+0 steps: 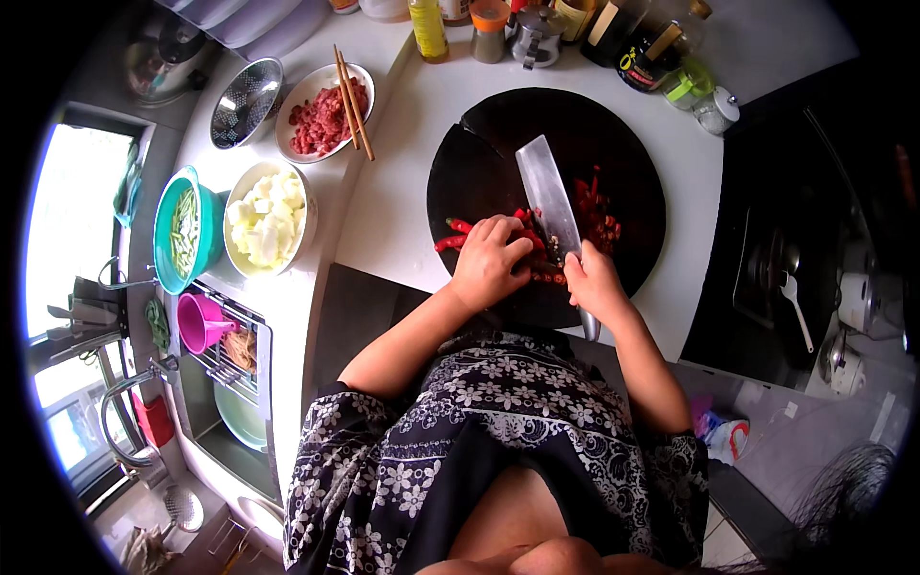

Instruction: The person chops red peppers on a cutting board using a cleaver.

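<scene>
A round dark chopping board (pixel 489 172) lies on the white counter in front of me. My right hand (pixel 595 282) grips the handle of a cleaver (pixel 548 188), whose broad blade points away from me across the board. My left hand (pixel 490 260) presses on red chilies (pixel 451 243) just left of the blade, fingers bent over them; some whole chilies stick out on its far side. Chopped red chili (pixel 600 215) lies to the right of the blade, and more cut pieces are near the cleaver's handle end.
Left of the board stand a bowl of raw meat (pixel 316 126) with chopsticks (pixel 351 104) across it, a perforated metal bowl (pixel 248 100), a bowl of white chunks (pixel 266 219) and a teal colander (pixel 208 230). Bottles (pixel 429 32) line the back; a black cooktop (pixel 762 215) is right.
</scene>
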`<action>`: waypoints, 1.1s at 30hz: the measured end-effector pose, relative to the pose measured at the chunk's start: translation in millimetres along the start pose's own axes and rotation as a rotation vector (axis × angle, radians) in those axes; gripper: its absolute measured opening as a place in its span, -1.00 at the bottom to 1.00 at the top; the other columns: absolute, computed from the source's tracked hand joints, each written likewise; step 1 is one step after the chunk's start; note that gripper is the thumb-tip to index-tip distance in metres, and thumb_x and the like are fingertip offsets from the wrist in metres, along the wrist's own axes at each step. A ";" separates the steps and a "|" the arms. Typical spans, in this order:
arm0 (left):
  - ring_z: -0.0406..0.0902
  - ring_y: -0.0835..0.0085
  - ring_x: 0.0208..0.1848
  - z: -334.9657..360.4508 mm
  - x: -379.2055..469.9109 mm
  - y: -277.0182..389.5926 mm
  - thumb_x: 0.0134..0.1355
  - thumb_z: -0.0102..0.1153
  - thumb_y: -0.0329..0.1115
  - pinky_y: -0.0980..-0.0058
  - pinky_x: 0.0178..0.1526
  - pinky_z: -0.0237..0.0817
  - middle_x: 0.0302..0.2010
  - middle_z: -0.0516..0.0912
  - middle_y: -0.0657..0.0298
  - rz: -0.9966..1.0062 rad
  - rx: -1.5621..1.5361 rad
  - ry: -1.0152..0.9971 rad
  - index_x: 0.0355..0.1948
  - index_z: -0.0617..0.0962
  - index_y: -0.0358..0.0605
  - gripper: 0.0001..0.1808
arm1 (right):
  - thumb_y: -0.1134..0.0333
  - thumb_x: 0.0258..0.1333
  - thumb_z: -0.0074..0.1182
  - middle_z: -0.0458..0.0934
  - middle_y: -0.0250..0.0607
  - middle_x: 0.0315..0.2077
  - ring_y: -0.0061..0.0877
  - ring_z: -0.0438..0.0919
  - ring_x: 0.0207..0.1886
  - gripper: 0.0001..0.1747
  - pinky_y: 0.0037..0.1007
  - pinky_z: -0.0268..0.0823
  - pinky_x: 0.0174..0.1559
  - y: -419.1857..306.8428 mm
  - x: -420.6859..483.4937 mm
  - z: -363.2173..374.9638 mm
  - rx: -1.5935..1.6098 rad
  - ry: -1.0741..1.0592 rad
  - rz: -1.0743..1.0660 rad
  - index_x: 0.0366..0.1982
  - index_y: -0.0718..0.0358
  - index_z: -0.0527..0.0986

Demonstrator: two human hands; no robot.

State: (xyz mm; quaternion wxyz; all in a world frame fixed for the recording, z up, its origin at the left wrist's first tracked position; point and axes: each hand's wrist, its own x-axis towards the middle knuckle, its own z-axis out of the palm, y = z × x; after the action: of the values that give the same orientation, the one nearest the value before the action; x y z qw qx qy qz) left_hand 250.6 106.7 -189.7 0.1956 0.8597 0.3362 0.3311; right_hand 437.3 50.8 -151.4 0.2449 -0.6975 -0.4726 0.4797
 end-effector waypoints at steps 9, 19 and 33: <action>0.44 0.16 -0.04 -8.3 0.5 0.0 -0.21 0.37 -0.33 0.22 0.00 0.28 -0.09 0.46 0.10 0.000 -0.029 0.037 -0.40 0.54 -0.07 -0.70 | 0.40 0.13 -0.09 0.45 0.05 -0.70 -0.01 0.49 -0.58 -0.86 -0.07 0.28 -0.54 -3.3 -41.3 -12.9 -0.382 0.151 -0.323 -0.43 0.33 0.29; 0.50 0.20 -0.17 6.4 0.2 -3.8 -0.19 0.28 -0.39 0.28 -0.08 0.33 -0.26 0.52 0.20 -0.016 -0.080 0.095 -0.41 0.55 -0.13 -0.75 | 0.35 0.12 -0.12 0.51 0.07 -0.65 -0.03 0.53 -0.55 -0.83 -0.09 0.39 -0.46 -5.4 -5.8 11.9 -0.659 0.091 -0.291 -0.42 0.35 0.33; 0.34 0.06 0.17 -5.8 14.7 -2.7 -0.25 0.39 -0.24 0.09 0.32 0.01 0.08 0.42 0.04 -0.068 0.027 -0.143 -0.10 0.42 -0.17 -0.36 | 0.41 0.13 -0.05 0.45 0.10 -0.69 0.01 0.49 -0.56 -0.83 -0.13 0.28 -0.55 8.9 -11.2 -9.7 -0.168 0.222 -0.311 -0.46 0.36 0.29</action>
State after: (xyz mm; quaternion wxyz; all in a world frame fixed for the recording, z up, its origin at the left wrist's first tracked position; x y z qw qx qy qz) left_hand 253.5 119.7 -180.6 0.2184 0.8717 0.3550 0.2575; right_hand 448.8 37.9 -149.5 0.3076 -0.6827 -0.5830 0.3152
